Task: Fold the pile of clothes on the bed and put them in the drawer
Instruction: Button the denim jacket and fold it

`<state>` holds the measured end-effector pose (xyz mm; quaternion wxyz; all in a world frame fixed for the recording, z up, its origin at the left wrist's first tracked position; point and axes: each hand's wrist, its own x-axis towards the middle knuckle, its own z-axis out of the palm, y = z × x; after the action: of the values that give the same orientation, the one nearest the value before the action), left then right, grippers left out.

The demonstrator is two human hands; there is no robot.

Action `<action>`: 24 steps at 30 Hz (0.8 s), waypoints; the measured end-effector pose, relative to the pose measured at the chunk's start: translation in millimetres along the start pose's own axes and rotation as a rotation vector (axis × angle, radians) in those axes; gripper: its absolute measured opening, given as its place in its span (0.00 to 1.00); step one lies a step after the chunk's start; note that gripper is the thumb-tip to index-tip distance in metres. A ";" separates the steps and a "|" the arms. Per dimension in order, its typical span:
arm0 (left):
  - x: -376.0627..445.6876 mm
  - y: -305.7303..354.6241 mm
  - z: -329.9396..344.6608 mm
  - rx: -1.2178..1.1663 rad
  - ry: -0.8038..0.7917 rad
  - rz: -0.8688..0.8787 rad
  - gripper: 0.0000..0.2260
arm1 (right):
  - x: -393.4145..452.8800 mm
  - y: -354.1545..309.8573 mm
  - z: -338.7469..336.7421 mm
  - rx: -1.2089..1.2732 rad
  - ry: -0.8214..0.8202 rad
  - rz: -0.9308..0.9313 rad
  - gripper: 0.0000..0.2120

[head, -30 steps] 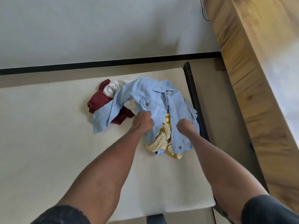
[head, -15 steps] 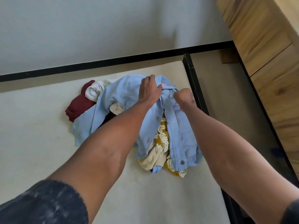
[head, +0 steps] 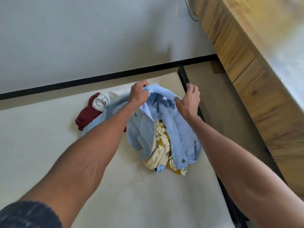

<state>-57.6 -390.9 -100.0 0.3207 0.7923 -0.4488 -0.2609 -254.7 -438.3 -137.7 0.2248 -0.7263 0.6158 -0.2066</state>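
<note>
Cream bed (head: 49, 145), left hand (head: 139, 94) pinching jacket (head: 177, 129) collar, right hand (head: 189, 102) gripping (fingers curled)

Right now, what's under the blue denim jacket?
Under the blue denim jacket, held at its collar by the left hand and right hand: a mustard patterned garment, cream cloth, maroon garment. Anything deeper is covered.

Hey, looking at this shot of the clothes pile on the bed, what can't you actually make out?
- Head view: how many garments lie under the light blue jacket; it covers most of the pile.
- The maroon garment: its type, since the jacket and left forearm hide much of it.
- The right hand: its fingertips at the collar are hidden, so the grip is unclear.
- The wooden drawer unit: blurred, cut off by the right edge; no handles discernible.
</note>
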 end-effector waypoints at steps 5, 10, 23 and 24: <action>-61.5 28.1 -98.3 -0.055 -0.141 0.209 0.04 | -23.5 -79.1 -43.7 -0.420 -0.489 -0.377 0.22; -146.2 38.7 -205.7 -0.035 -0.160 0.204 0.05 | -102.4 -136.6 -98.6 -0.237 -0.160 -0.219 0.08; -383.9 34.8 -366.7 0.334 -0.285 0.304 0.07 | -382.8 -321.1 -188.1 -0.115 -0.143 -0.263 0.17; -394.0 39.8 -379.4 0.238 -0.242 0.333 0.06 | -399.8 -322.8 -181.0 -0.147 -0.220 -0.258 0.22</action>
<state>5.1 43.6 228.7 0.2075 0.7027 -0.6359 -0.2425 -162.8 -11.1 187.8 0.2087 -0.8319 0.5027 -0.1076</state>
